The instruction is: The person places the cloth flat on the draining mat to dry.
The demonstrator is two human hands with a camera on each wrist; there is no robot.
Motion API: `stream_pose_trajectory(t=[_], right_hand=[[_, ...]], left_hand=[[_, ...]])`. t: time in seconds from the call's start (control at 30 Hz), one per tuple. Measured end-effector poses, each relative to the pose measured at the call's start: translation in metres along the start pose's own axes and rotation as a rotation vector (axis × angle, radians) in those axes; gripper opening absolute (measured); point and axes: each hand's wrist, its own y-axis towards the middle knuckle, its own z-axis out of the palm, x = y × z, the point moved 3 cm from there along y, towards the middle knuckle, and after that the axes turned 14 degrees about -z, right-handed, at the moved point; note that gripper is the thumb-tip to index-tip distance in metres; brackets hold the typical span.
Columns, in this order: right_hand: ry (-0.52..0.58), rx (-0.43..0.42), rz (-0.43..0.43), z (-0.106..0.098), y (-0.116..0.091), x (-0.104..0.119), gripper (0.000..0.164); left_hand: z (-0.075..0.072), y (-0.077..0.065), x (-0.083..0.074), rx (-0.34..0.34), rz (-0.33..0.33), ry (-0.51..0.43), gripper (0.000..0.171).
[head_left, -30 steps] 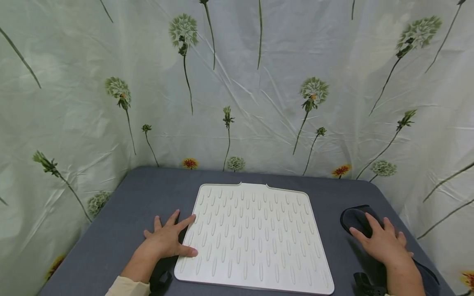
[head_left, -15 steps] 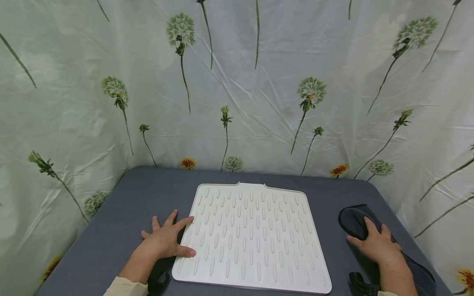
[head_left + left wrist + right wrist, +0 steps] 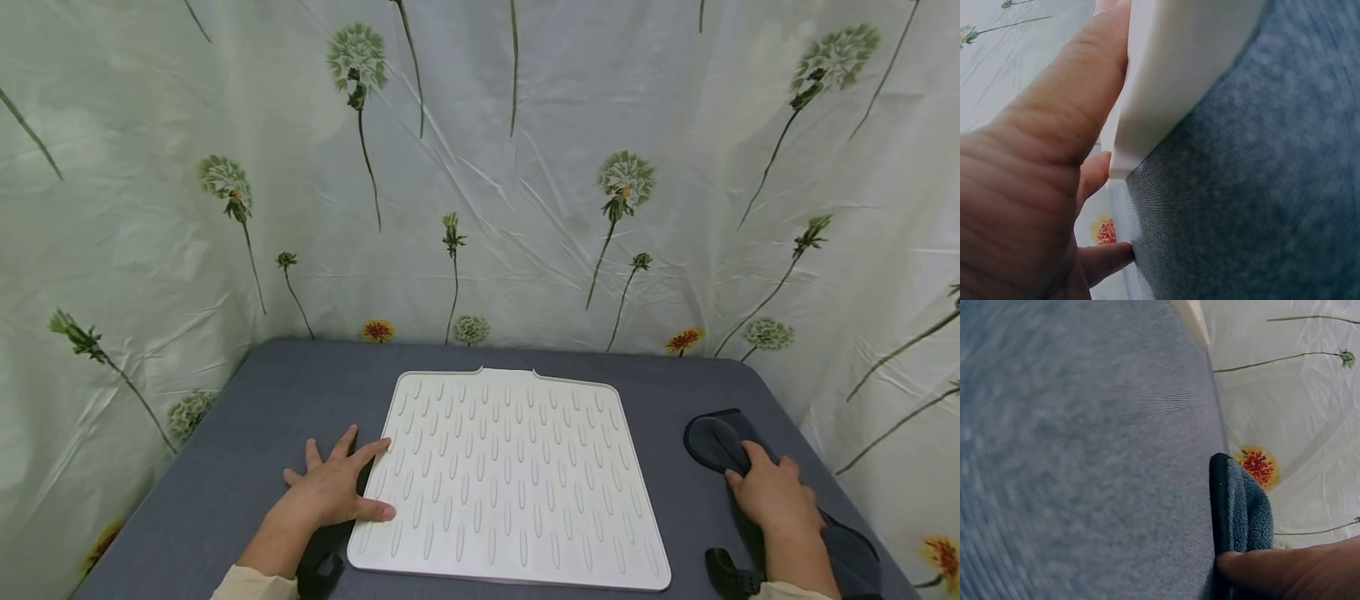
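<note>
A white drainer tray [image 3: 517, 467] with rows of long raised ovals lies flat in the middle. My left hand [image 3: 322, 492] is spread at its left side in the head view. Thumb and index finger touch the tray's edge, and the other fingers reach over the tablecloth. In the left wrist view the thumb [image 3: 1066, 94] lies along the tray's thick rim [image 3: 1166, 81]. On the right, my right hand [image 3: 776, 496] grips a dark blue-grey fleecy cloth [image 3: 716, 442] with black edging, bunching its middle. The right wrist view has the thumb [image 3: 1272, 569] against the cloth's folded end [image 3: 1250, 512].
A dark grey cover [image 3: 330, 383] spreads over the table under everything. Behind hangs a pale curtain [image 3: 540, 183] printed with dandelions and orange flowers. A black wrist strap [image 3: 731, 575] sits at the right wrist.
My right hand's fingers have closed in from a loose spread and gathered the cloth. The left hand stays in place on the tray, while the head view shifts slightly.
</note>
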Motion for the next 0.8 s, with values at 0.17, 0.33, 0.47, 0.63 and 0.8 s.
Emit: stream_pose_trajectory(t=[0.17,0.33,0.47,0.63,0.8], right_hand=[[-0.048,-0.119,-0.024,-0.0013,-0.0012,0.0032,0.046],[-0.026,-0.179,-0.025,-0.0014,-0.0025,0.0023,0.054],[-0.030,-0.159,-0.022,0.0003,-0.0045,0.0012,0.059],[-0.077,-0.155,-0.032,0.0000,-0.0072,0.0021,0.049],[-0.115,-0.169,-0.054,-0.0029,-0.0082,0.0025,0.046]], left_hand=[[0.0005,0.0011,0.0014,-0.006,-0.001,-0.004,0.117],[0.0018,0.0012,0.0026,-0.010,0.010,-0.007,0.116],[0.0026,0.0013,0.0026,-0.017,0.019,-0.006,0.116],[0.0033,0.0023,0.0015,-0.019,0.013,-0.002,0.117],[0.0032,0.0020,0.0013,-0.011,0.006,0.001,0.117]])
